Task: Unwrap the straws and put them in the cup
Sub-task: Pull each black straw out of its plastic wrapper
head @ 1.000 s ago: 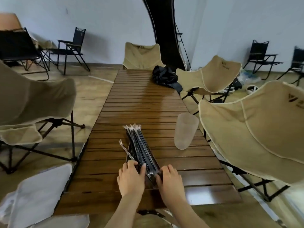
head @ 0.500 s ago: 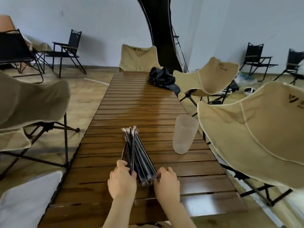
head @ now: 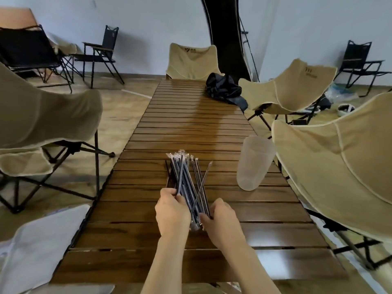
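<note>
The left hand [head: 172, 211] curls round the near end of a bundle of thin dark straws [head: 184, 181] in clear wrappers, fanned over the slatted table [head: 191, 124]. One straw slants across the rest. The right hand [head: 221, 221] pinches their near tips, which its fingers hide. The frosted cup [head: 254, 164] stands apart, near the table's right edge.

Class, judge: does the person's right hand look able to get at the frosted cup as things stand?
Probably yes: the cup stands upright ahead and right of the right hand, with only bare table between them, though that hand is pinching the straws.
</note>
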The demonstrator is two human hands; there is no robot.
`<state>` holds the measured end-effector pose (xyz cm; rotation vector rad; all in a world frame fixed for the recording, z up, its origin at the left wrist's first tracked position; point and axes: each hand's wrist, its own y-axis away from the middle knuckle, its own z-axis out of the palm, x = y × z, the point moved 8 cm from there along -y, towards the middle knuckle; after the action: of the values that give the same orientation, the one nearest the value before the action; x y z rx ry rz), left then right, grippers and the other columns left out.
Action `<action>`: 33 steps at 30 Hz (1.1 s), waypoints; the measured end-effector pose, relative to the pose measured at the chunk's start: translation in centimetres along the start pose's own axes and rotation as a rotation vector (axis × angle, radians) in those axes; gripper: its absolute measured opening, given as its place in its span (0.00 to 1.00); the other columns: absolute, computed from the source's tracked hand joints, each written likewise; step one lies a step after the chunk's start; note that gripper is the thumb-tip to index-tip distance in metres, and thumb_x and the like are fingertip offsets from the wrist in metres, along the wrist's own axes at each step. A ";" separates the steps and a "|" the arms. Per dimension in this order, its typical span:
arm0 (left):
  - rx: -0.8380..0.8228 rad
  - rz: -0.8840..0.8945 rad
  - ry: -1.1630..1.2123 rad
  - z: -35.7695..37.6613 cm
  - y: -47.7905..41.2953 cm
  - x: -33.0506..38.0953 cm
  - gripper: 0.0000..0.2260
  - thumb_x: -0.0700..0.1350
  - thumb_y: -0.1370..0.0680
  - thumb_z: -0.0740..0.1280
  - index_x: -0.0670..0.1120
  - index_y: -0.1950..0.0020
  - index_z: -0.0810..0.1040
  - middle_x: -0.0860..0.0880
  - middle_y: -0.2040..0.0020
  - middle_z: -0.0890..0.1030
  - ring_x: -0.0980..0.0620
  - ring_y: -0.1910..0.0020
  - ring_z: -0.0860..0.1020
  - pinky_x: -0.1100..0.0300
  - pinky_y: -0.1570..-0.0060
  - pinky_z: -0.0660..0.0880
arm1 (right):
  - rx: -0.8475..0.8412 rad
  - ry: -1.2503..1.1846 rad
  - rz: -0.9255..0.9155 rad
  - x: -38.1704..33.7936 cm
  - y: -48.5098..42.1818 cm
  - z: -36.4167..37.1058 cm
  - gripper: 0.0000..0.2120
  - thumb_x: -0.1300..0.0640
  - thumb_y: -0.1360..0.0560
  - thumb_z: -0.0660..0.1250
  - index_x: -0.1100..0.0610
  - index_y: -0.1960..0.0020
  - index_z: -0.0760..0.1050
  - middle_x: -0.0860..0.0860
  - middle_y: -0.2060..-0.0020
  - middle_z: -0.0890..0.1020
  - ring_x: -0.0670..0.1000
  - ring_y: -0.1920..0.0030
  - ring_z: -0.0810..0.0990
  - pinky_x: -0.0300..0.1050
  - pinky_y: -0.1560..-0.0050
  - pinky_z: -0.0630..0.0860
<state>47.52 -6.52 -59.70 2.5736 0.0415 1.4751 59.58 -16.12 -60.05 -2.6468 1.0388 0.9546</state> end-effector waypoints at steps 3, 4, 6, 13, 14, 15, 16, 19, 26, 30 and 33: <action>-0.038 -0.035 -0.018 0.5 0.0 0.0 0.13 0.41 0.20 0.62 0.46 0.35 0.71 0.46 0.44 0.78 0.50 0.53 0.79 0.50 0.50 0.80 | -0.022 0.004 0.017 0.0 -0.5 0.4 0.13 0.52 0.24 0.66 0.54 0.45 0.65 0.50 0.50 0.76 0.49 0.53 0.77 0.41 0.55 0.77; -0.047 -0.051 -0.024 0.7 -0.2 -0.2 0.14 0.41 0.20 0.63 0.46 0.35 0.71 0.46 0.44 0.78 0.49 0.53 0.79 0.49 0.49 0.79 | -0.033 0.016 0.025 0.1 -0.7 0.8 0.13 0.54 0.24 0.66 0.54 0.45 0.66 0.50 0.50 0.77 0.50 0.53 0.78 0.42 0.55 0.77; -0.078 -0.067 -0.014 0.8 -0.3 -0.1 0.17 0.37 0.22 0.64 0.46 0.34 0.69 0.45 0.42 0.77 0.49 0.52 0.79 0.52 0.52 0.80 | -0.051 0.037 0.058 0.3 -0.9 0.8 0.10 0.57 0.24 0.65 0.55 0.46 0.68 0.51 0.50 0.78 0.51 0.53 0.78 0.43 0.56 0.77; -0.163 -0.041 -0.008 0.7 -0.8 -0.1 0.22 0.31 0.24 0.64 0.48 0.33 0.68 0.46 0.41 0.76 0.50 0.53 0.79 0.56 0.58 0.80 | -0.080 0.034 0.192 1.4 -1.3 0.2 0.03 0.59 0.25 0.64 0.58 0.52 0.72 0.53 0.57 0.79 0.53 0.57 0.79 0.44 0.60 0.76; -0.156 -0.031 -0.019 0.6 -0.8 -0.2 0.21 0.31 0.24 0.64 0.48 0.35 0.70 0.46 0.41 0.77 0.52 0.57 0.78 0.59 0.63 0.78 | -0.073 0.038 0.198 1.4 -1.3 0.1 0.02 0.59 0.24 0.64 0.57 0.53 0.71 0.52 0.57 0.78 0.53 0.57 0.78 0.44 0.60 0.76; -0.150 -0.016 -0.039 0.5 -0.9 -0.1 0.19 0.32 0.23 0.64 0.49 0.36 0.72 0.47 0.40 0.76 0.54 0.60 0.78 0.62 0.69 0.75 | -0.060 0.040 0.202 1.4 -1.2 -0.1 0.02 0.60 0.24 0.63 0.57 0.53 0.70 0.52 0.58 0.76 0.53 0.58 0.77 0.44 0.60 0.75; -0.150 -0.008 -0.057 0.5 -0.9 0.0 0.17 0.33 0.22 0.63 0.49 0.36 0.74 0.47 0.39 0.76 0.55 0.63 0.77 0.64 0.72 0.72 | -0.044 0.039 0.205 1.5 -1.1 -0.3 0.02 0.59 0.24 0.62 0.57 0.52 0.69 0.52 0.57 0.76 0.53 0.57 0.77 0.44 0.60 0.75; -0.159 -0.026 -0.080 0.7 -0.9 -0.3 0.17 0.34 0.22 0.62 0.49 0.37 0.76 0.48 0.44 0.78 0.54 0.65 0.77 0.56 0.61 0.80 | -0.006 0.042 0.200 1.6 -1.1 -0.7 0.08 0.55 0.24 0.64 0.57 0.47 0.68 0.52 0.54 0.78 0.53 0.55 0.79 0.44 0.61 0.76; -0.199 0.067 -0.160 1.2 -1.1 -0.3 0.20 0.36 0.23 0.66 0.48 0.32 0.72 0.51 0.48 0.78 0.58 0.70 0.73 0.67 0.67 0.76 | -0.058 0.163 0.198 1.7 -1.1 -0.8 0.05 0.55 0.25 0.64 0.56 0.57 0.70 0.50 0.63 0.75 0.52 0.63 0.75 0.41 0.67 0.69; -0.216 0.150 -0.267 1.1 -0.9 -0.3 0.21 0.46 0.27 0.73 0.50 0.34 0.74 0.48 0.35 0.74 0.56 0.49 0.76 0.72 0.62 0.68 | -0.054 0.206 0.233 2.2 -1.2 -2.3 0.07 0.54 0.25 0.63 0.55 0.58 0.66 0.49 0.64 0.68 0.53 0.62 0.71 0.42 0.63 0.69; -0.206 0.168 -0.319 1.2 -0.6 -0.4 0.19 0.51 0.28 0.74 0.51 0.39 0.75 0.49 0.36 0.71 0.51 0.40 0.74 0.63 0.51 0.72 | -0.056 0.212 0.250 2.5 -1.2 -3.0 0.06 0.54 0.25 0.64 0.55 0.53 0.68 0.50 0.60 0.70 0.53 0.60 0.71 0.43 0.61 0.69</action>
<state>48.42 -6.14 -60.71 2.6554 -0.3559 1.0338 63.33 -17.64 -59.37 -2.7572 1.4389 0.7643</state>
